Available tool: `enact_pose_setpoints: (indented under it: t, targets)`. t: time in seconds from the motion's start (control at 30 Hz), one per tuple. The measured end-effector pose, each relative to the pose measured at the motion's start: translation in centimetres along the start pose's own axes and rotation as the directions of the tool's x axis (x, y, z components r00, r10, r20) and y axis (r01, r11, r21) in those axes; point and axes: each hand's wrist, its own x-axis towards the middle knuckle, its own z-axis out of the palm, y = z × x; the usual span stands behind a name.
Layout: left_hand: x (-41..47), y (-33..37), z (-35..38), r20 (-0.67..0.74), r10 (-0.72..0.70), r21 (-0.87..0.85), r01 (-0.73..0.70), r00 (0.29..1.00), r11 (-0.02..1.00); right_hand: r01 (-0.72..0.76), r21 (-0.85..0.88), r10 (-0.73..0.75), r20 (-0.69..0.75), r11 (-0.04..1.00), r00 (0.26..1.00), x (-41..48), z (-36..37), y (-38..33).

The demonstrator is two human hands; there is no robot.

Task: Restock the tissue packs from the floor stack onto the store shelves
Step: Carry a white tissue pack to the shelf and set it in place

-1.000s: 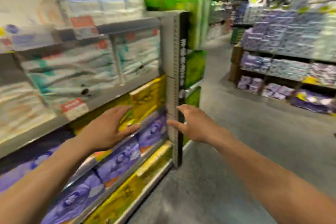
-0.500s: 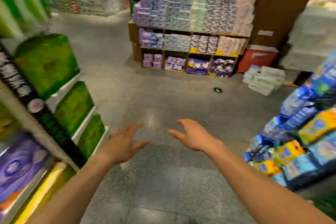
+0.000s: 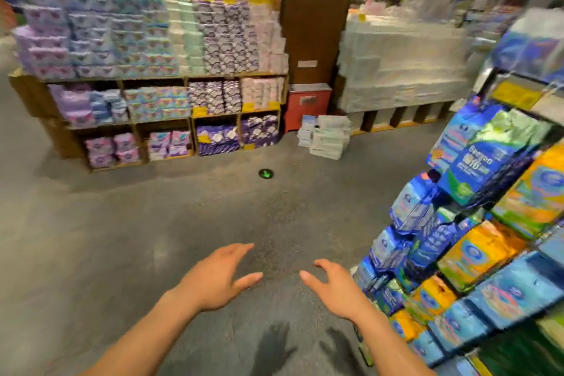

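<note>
Left hand (image 3: 218, 279) and right hand (image 3: 335, 287) low centre, each grip apart, holding nothing; white floor stack (image 3: 325, 137) centre frame, beside red box (image 3: 308, 105); shelves (image 3: 171, 79) upper left.

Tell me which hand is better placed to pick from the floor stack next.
Right hand, slightly: the floor stack lies far ahead on its side; the left hand is equally empty and open.

Single head-worn wide view, forward and down, across floor (image 3: 122, 223) toward shelves (image 3: 213, 76)
</note>
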Motion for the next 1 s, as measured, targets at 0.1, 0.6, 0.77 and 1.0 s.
enact_pose_setpoints:
  t: [0.1,0.6,0.77,1.0]
  targets:
    - [9.3,-0.8,-2.2,0.070,0.075,0.022,-0.077,0.995,0.997,-0.097,0.071,0.101,-0.069,0.993,0.992,6.1,-3.4,0.2]
    - [59.0,-1.6,-7.0,0.182,0.225,0.023,-0.233,0.957,0.972,-0.187,0.218,0.226,-0.170,0.958,0.959,45.9,-25.6,5.4]
    - [73.6,-1.6,-9.5,0.127,0.303,-0.028,-0.302,0.945,0.953,-0.220,0.208,0.259,-0.186,0.953,0.948,59.1,-32.9,6.3]
    - [98.2,-4.7,-9.3,0.130,0.339,-0.043,-0.336,0.932,0.941,-0.260,0.190,0.296,-0.195,0.947,0.935,80.8,-40.3,8.4]
